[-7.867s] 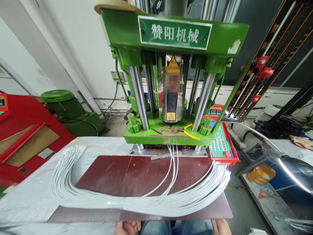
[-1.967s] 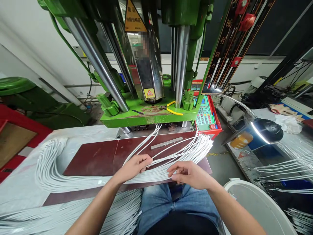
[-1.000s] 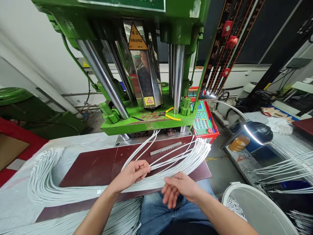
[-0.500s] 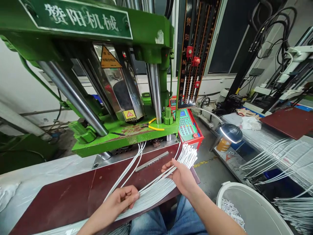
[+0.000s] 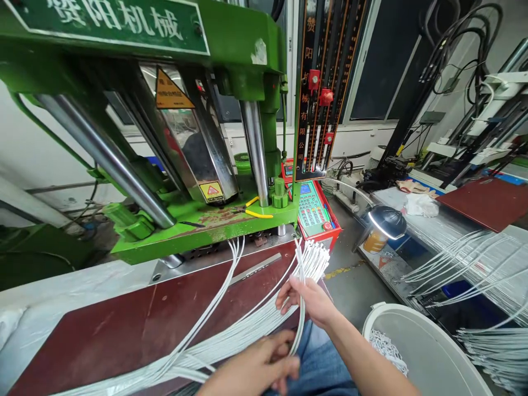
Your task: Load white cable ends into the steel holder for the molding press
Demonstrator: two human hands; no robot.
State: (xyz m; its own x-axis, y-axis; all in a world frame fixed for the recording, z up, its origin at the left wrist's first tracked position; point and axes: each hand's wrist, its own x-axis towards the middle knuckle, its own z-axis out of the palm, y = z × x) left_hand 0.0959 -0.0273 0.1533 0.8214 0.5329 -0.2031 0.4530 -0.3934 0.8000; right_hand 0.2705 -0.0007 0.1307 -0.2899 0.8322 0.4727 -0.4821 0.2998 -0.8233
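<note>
Several white cables (image 5: pixel 302 313) are pinched in my right hand (image 5: pixel 309 301), their ends pointing up and their lower part bending down. Low in the view, my left hand (image 5: pixel 262 360) has its fingers curled around that lower part, where the cables pass out of sight. Beneath both hands lies a thick bundle of white cables (image 5: pixel 243 333), its tipped ends (image 5: pixel 315 258) fanned out on the right. A few other cables (image 5: pixel 214 300) run up from the bundle to the lower plate of the green press (image 5: pixel 206 234).
The brown board (image 5: pixel 119 324) carries a flat metal strip (image 5: pixel 256 268). Yellow-handled pliers (image 5: pixel 259 214) rest on the press. A red control box (image 5: pixel 315 214) stands behind. At right are a grey bin (image 5: pixel 429 352) with white scraps, a lamp (image 5: pixel 388 221) and more cables (image 5: pixel 457 258).
My left hand has moved right and down, closer to my right hand. The cables I hold have swung from lying along the bundle to standing upright. The view has shifted slightly.
</note>
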